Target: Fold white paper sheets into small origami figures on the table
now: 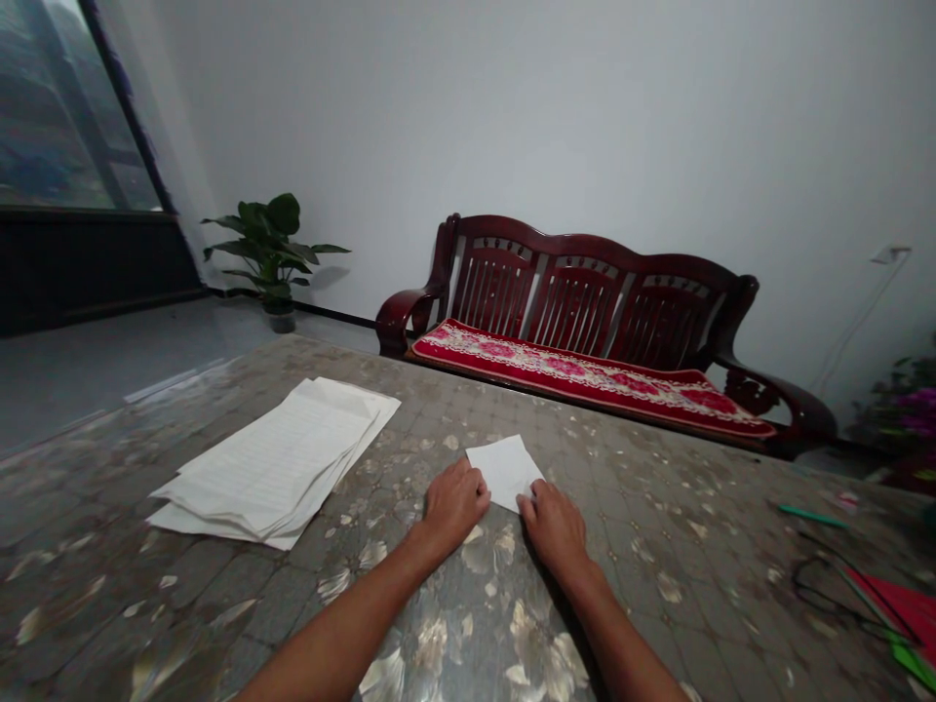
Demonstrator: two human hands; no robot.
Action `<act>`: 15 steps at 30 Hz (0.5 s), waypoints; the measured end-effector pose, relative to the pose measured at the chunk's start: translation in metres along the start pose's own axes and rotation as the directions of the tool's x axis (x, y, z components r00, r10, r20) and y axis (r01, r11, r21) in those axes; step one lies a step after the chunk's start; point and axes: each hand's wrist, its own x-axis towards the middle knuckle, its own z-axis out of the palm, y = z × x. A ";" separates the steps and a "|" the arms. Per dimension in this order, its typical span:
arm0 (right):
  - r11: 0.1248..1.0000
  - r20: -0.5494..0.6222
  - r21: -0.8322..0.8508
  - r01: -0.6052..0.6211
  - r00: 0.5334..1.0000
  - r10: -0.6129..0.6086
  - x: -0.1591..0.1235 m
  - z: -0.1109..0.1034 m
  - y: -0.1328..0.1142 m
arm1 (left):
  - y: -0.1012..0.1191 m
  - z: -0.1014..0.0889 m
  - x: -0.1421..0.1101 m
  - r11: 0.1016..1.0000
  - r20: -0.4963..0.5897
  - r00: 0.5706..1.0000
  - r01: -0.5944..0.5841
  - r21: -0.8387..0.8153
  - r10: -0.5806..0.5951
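Note:
A small white piece of paper (504, 470), which looks folded, lies on the patterned table between my two hands. My left hand (457, 502) is closed at its left edge, with the curled fingers touching the paper. On the opposite side, my right hand (554, 522) grips the lower right edge between thumb and fingers. The fingertips of both hands are partly hidden. To the left of my hands lies a loose stack of white paper sheets (285, 458), its edges uneven.
Around the hands spreads the grey patterned tabletop (643, 604). At its right side lie a green pen (811, 515), black-framed glasses (840, 609) and a red item (899, 604). Beyond the table are a wooden bench (570, 292) and a potted plant (270, 249).

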 end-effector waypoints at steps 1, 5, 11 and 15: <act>1.000 0.002 0.003 -0.009 1.000 0.009 0.000 0.000 0.000 | 0.000 0.001 0.000 1.000 -0.001 1.000 0.002 -0.003 -0.002; 0.999 -0.022 0.029 -0.026 0.999 0.027 0.001 0.003 0.000 | -0.003 0.003 -0.001 1.000 -0.021 1.000 -0.021 -0.019 0.020; 0.997 -0.133 -0.017 -0.080 0.988 0.077 0.000 0.010 0.008 | -0.007 0.011 0.000 0.989 -0.103 0.984 -0.148 0.002 0.148; 0.993 -0.160 -0.086 -0.082 0.985 0.068 0.003 0.009 0.019 | -0.015 0.021 0.002 0.881 -0.080 0.879 -0.473 -0.027 0.470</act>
